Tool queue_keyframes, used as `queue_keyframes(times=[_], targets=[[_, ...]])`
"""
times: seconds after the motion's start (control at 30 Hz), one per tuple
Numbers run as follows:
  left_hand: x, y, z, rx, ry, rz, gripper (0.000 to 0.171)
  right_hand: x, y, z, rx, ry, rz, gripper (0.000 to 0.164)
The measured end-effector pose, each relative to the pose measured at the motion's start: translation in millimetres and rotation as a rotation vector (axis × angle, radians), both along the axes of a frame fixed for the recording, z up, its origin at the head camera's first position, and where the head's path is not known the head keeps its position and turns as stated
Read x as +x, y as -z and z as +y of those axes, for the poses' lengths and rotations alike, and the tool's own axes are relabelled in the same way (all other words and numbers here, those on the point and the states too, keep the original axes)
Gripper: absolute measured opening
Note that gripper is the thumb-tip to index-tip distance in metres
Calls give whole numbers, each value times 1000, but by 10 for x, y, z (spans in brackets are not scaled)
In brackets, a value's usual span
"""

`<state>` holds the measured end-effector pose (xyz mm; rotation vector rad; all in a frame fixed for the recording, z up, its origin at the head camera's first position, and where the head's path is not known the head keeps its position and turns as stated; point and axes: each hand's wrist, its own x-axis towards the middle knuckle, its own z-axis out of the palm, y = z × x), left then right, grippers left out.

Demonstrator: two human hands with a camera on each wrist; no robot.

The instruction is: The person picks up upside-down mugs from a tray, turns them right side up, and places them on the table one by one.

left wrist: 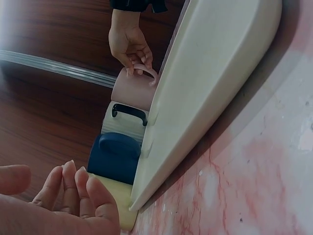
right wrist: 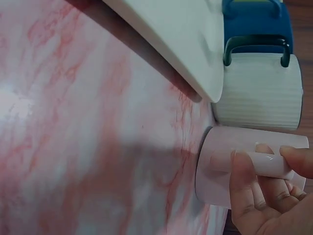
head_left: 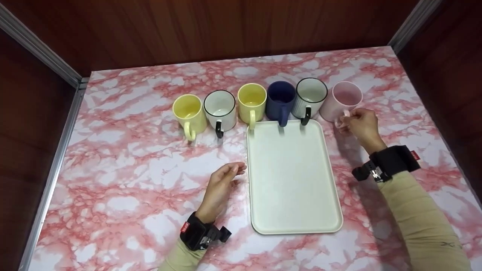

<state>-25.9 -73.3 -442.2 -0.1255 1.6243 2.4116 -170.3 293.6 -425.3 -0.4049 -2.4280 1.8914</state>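
Note:
At the right end of a row of mugs stands a pink mug (head_left: 335, 103). My right hand (head_left: 359, 126) pinches its handle (right wrist: 269, 165) between thumb and fingers. My left hand (head_left: 222, 186) is beside the left edge of a cream tray (head_left: 293, 180), its fingers relaxed and holding nothing. Left of the pink mug are a white mug with a black rim (head_left: 310, 96), a dark blue mug (head_left: 280, 99) and a yellow mug (head_left: 252, 101), close together along the tray's far edge. Their handles face me and overlap the tray's rim in the head view.
Further left, another white mug with a black handle (head_left: 220, 109) and another yellow mug (head_left: 188, 113) stand side by side. All rest on a pink-and-white marbled table (head_left: 131, 180). Dark wooden panels (head_left: 226, 30) rise behind the table and at both sides.

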Motion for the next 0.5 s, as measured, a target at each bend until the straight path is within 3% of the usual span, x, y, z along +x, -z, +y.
queue_keyframes(times=[0.13, 0.33, 0.43, 0.5], targets=[[0, -7, -3, -30, 6, 14, 31, 25, -132, -104, 102, -4, -23, 7], [-6, 6, -6, -104, 5, 35, 32, -13, -124, -98, 93, -2, -28, 5], [-5, 1, -13, -214, -14, 95, 32, 10, -106, -88, 106, -12, 5, 7], [-9, -6, -22, -341, -37, 177, 30, 54, -95, -95, 190, -27, 36, 12]])
